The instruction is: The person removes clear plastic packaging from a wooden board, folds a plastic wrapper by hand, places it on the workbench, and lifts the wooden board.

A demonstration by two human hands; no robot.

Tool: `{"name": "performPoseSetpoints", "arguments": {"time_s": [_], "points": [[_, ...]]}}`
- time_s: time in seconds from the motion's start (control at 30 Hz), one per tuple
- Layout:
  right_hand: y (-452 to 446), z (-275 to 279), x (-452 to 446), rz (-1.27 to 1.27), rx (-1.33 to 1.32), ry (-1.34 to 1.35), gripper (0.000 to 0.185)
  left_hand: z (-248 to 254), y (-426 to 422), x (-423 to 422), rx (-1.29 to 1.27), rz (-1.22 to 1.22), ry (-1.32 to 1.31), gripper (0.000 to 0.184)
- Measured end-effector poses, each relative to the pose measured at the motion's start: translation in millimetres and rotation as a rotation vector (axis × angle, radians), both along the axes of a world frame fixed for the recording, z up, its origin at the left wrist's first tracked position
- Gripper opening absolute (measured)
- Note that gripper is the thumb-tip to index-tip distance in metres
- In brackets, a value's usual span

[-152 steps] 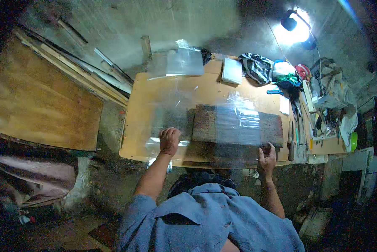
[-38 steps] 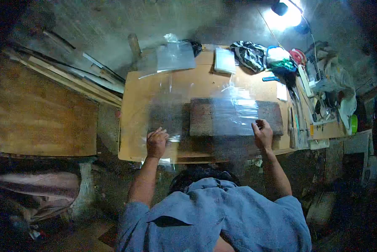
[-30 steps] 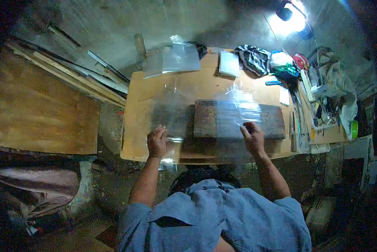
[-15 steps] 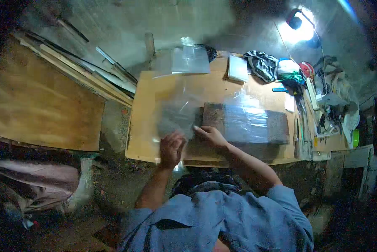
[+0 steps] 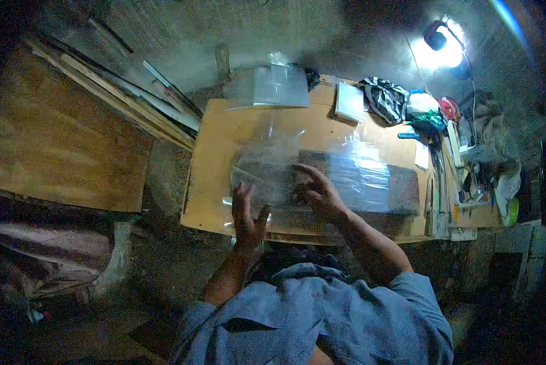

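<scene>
A clear plastic sheet or bag lies over a dark, flat item at the left of the wooden table; glare and see-through film blur its outline. My left hand is at its near edge, thumb and fingers apart. From the right, my right hand reaches its right edge with the fingers spread, the fingertips at the film. Just right of that hand sits a long dark block, with a stack of shiny clear plastic bags laid across it.
More plastic sheets lie at the table's back edge, beside a white pack and a black-and-white striped bag. A blue-handled tool and clutter line the right side. A bright lamp shines behind.
Both hands have shifted slightly, and the left hand's fingers are now spread wider. The right hand's fingers have lifted and opened. The plastic over the dark item lies somewhat differently.
</scene>
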State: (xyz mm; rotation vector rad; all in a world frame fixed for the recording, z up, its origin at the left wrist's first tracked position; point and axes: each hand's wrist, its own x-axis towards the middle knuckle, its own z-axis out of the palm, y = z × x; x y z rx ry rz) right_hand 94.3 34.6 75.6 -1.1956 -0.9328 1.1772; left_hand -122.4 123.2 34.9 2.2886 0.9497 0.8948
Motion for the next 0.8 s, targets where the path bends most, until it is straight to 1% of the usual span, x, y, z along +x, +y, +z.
{"name": "performPoseSetpoints", "arguments": {"time_s": [0.03, 0.07, 0.1, 0.17, 0.2, 0.23, 0.3, 0.33, 0.37, 0.43, 0.5, 0.53, 0.57, 0.6, 0.63, 0.7, 0.77, 0.8], "points": [[-8, 7, 4, -0.004, -0.001, -0.001, 0.052, 1, 4, 2, -0.13, 0.038, -0.052, 0.062], [-16, 15, 9, -0.065, -0.013, 0.039, 0.054, 0, 9, 6, -0.289, -0.028, -0.198, 0.074], [-25, 22, 15, -0.127, -0.024, 0.079, 0.055, -9, 9, 11, -0.29, -0.034, -0.199, 0.074], [-41, 24, 29, -0.18, -0.055, 0.089, 0.057, -27, 8, 23, -0.733, -0.089, -0.52, 0.08], [-51, 24, 37, -0.236, -0.056, 0.124, 0.057, -21, 5, 29, -0.89, -0.173, -0.613, 0.076], [-61, 24, 45, -0.295, -0.056, 0.158, 0.056, -21, 3, 36, -0.896, -0.186, -0.61, 0.076], [-80, 23, 60, -0.352, -0.062, 0.197, 0.053, -21, -3, 50, -1.069, -0.329, -0.605, 0.045], [-87, 22, 67, -0.422, -0.119, 0.188, 0.052, -21, -6, 57, -1.156, -0.401, -0.599, 0.03], [-96, 20, 74, -0.492, -0.177, 0.178, 0.05, -21, -11, 65, -1.163, -0.415, -0.592, 0.03], [-114, 11, 87, -0.56, -0.186, 0.181, 0.049, -21, -24, 83, -1.247, -0.339, -0.362, 0.014], [-127, 0, 97, -0.691, -0.297, 0.291, 0.048, -28, -40, 101, -1.255, -0.338, -0.37, 0.014], [-136, -5, 99, -0.711, -0.355, 0.272, 0.052, -33, -48, 108, -1.257, -0.323, -0.385, 0.014], [-146, -18, 101, -0.719, -0.354, 0.276, 0.052, -37, -56, 114, -1.258, -0.305, -0.399, 0.014], [-157, -36, 103, -0.676, -0.387, 0.172, 0.055, -34, -64, 118, -1.351, -0.238, -0.376, 0.015], [-163, -40, 100, -0.63, -0.421, 0.071, 0.058, -39, -70, 121, -1.352, -0.243, -0.368, 0.015], [-174, -49, 96, -0.693, -0.421, 0.083, 0.06, -48, -83, 122, -1.284, -0.192, -0.312, 0.014], [-184, -76, 102, -0.728, -0.493, -0.07, 0.06, -50, -92, 118, -1.284, -0.194, -0.285, 0.015], [-189, -98, 108, -0.739, -0.466, -0.202, 0.059, -50, -97, 117, -1.282, -0.193, -0.268, 0.016]]}}
